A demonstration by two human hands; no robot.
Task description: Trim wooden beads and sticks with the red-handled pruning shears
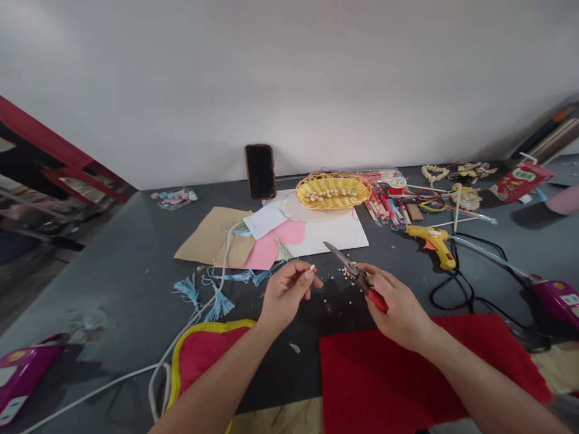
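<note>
My right hand (393,301) is wrapped round a pair of scissors (342,258) with red handles. Their metal blades point up and to the left, over the dark table. Between the thumb and fingertips of my left hand (289,292) is a small pale stick piece (312,267), mostly hidden by the fingers. Small pale bits (347,274) lie scattered behind and below the blades. Beyond the hands a yellow woven basket (335,202) holds several similar small pieces. Blue tassels (220,306) lie left of my left hand.
A yellow glue gun (434,244) with a black cord lies to the right. Brown, pink and white sheets (205,232) overlap at centre left, crossed by a white cable (225,259). A phone (260,172) leans on the wall. Red cloth (398,377) covers the near edge.
</note>
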